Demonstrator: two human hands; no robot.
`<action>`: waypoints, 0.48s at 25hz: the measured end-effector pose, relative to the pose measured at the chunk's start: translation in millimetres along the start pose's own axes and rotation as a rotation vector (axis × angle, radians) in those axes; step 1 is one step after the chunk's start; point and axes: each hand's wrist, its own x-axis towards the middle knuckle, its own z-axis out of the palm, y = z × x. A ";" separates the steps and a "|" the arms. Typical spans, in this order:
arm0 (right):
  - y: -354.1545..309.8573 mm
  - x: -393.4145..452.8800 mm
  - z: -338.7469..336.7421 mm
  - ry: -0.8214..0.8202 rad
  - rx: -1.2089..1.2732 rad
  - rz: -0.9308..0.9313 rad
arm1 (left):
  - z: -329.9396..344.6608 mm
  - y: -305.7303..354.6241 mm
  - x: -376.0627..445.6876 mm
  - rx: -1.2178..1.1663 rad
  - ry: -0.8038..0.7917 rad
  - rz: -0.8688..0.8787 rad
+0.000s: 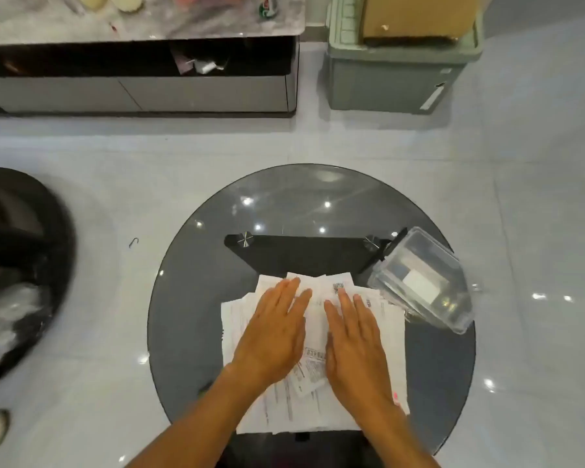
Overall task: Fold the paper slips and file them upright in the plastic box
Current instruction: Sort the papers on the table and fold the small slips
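Your hands cover mid paper slips | slip print blurred, unreadable | forearms cut by bottom edge | plastic box contents unclear

A loose heap of white printed paper slips lies flat and unfolded, overlapping at odd angles, on the near middle of the round dark glass desk. The clear rectangular plastic box stands open-topped and skewed at the desk's right edge, touching the heap's far right corner.

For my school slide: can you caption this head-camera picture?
Both hands press flat on paper slips beside a clear plastic box.
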 end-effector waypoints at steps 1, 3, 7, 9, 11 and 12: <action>3.0 6.3 8.5 -0.007 0.002 -0.041 | 6.5 -6.6 5.8 -0.034 -0.092 -0.012; 10.7 20.8 20.8 0.022 -0.054 -0.099 | 23.1 -23.1 17.6 -0.034 0.016 0.129; 25.1 33.4 49.4 0.097 -0.127 -0.179 | 65.2 -60.5 27.6 0.013 0.197 0.316; 28.7 33.6 55.2 0.154 -0.159 -0.215 | 69.7 -59.6 28.5 0.022 0.277 0.338; 26.7 38.4 52.8 0.196 -0.145 -0.250 | 73.7 -59.0 29.3 0.042 0.366 0.373; 26.8 38.3 53.0 0.209 -0.136 -0.264 | 75.7 -57.8 28.7 0.053 0.380 0.381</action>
